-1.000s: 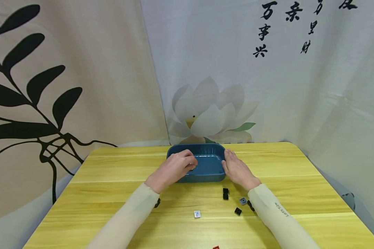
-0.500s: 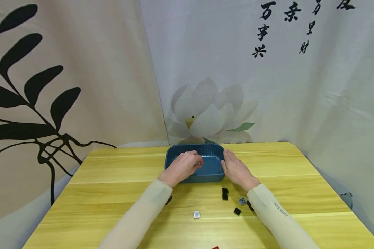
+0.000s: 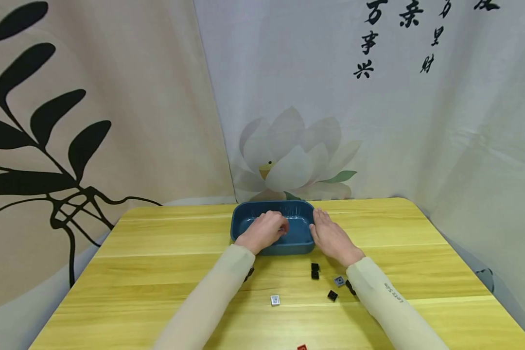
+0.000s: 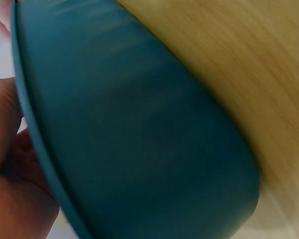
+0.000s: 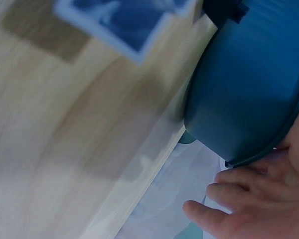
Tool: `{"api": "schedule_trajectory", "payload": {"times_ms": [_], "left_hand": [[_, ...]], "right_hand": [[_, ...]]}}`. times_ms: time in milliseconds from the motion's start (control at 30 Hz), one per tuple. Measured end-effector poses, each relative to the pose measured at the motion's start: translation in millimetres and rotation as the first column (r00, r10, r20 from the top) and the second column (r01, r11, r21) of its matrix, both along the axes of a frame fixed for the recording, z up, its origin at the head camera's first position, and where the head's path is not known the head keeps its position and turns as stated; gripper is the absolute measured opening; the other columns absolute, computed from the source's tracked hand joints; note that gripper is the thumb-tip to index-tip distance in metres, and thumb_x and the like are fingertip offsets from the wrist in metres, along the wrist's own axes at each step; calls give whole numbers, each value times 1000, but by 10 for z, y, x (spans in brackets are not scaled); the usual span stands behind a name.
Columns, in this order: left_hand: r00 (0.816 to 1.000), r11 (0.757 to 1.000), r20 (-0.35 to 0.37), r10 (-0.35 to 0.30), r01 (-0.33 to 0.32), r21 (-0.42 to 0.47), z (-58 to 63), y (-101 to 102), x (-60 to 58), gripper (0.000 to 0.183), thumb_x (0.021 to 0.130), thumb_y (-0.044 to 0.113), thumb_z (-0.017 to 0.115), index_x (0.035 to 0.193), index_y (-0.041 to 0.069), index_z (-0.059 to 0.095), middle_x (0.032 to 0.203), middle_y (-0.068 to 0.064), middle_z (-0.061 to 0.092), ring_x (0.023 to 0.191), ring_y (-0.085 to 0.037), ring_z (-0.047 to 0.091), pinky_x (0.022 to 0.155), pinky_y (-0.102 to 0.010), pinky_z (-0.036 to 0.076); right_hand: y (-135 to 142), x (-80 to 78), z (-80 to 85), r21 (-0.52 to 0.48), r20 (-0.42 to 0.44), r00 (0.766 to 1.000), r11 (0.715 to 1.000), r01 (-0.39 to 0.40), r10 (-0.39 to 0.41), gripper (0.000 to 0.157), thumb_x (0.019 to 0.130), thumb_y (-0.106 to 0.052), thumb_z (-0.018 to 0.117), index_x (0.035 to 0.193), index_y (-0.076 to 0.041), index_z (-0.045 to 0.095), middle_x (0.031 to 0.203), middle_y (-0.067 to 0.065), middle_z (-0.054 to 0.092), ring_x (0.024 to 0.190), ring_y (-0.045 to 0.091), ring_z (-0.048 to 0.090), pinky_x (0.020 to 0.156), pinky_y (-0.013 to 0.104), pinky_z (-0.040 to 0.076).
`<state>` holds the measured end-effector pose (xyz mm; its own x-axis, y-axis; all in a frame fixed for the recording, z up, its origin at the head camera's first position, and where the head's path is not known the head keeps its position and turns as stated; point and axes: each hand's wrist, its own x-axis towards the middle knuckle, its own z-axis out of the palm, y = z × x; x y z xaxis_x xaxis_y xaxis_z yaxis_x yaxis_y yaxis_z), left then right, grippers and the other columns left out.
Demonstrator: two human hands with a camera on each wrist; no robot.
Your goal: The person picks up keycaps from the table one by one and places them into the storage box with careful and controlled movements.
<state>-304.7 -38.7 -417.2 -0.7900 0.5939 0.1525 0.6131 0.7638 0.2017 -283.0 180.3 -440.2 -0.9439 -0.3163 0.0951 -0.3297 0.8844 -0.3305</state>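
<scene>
A dark blue rectangular dish sits near the table's far edge. My left hand reaches over its near rim, fingers curled and pinched together above the inside. A small pale piece shows at those fingertips; its exact kind is too small to tell. In the left wrist view the dish wall covers most of the picture, and part of the left hand shows beyond the rim. My right hand rests against the dish's right end with fingers straight; the right wrist view shows this hand beside the rim.
Small square bricks lie on the wooden table: a white one, a grey one, black ones and a red one at the near edge. Another black piece is partly behind the left sleeve. A printed curtain hangs behind.
My left hand has moved right across the dish, fingers still pinched. My right hand stays against the dish's right end. The loose bricks have not moved on the table.
</scene>
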Motion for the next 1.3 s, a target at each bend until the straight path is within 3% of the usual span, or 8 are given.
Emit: {"api": "schedule_trajectory", "payload": {"times_ms": [233,500,633,800,967,1133,1300], "left_hand": [[995,999,87,50,-48,-23,-68,38,-77,12,101,15,69,102,15,81,101,3,75,87,-11,67,83,-28,58],[993,998,102,64,-62,-21,-92,15,-88,14,99,23,72,106,16,82,104,2,77,92,-12,70,85,-30,58],[994,996,68,90,-90,-2,-88,-22,-50,21,100,29,71,113,17,81,115,1,74,102,-17,70,89,-34,58],[992,992,-48,116,-113,52,-61,-118,35,26,102,32,67,121,16,77,124,-1,70,112,-22,67,97,-39,55],[977,986,-151,153,-140,88,-41,-277,139,32,103,33,65,128,14,74,132,-5,67,123,-26,62,105,-44,49],[954,968,-172,244,-230,100,-43,-488,231,50,103,42,62,142,11,63,149,-11,55,138,-32,49,116,-51,39],[935,938,-102,340,-329,108,-53,-707,289,74,101,56,58,155,6,46,160,-18,40,146,-36,38,119,-58,30]], "right_hand": [[5,-5,3,-5,3,1000,1000,-1,1,58,112,-19,37,156,17,23,164,34,22,152,47,23,121,58,26],[-8,-20,-7,-5,-2,1000,1000,0,0,59,112,-20,38,156,16,23,164,33,23,152,47,25,120,57,27],[-13,-19,-6,-7,16,1000,1000,3,-3,60,112,-22,37,157,14,22,165,32,21,153,46,23,121,57,26],[-4,-3,16,-4,17,1000,1000,0,0,60,113,-21,36,157,15,21,165,32,20,152,47,22,121,57,25],[7,4,26,-10,8,1000,1000,-5,5,59,112,-20,37,156,16,21,165,33,20,152,48,22,121,58,25],[-1,1,17,-8,0,1000,1000,-9,9,58,112,-19,37,156,17,23,164,34,22,151,48,23,121,58,25],[-2,-9,4,-4,-5,1000,1000,-4,4,58,112,-19,37,155,18,23,163,34,22,151,48,24,121,57,25]]}}
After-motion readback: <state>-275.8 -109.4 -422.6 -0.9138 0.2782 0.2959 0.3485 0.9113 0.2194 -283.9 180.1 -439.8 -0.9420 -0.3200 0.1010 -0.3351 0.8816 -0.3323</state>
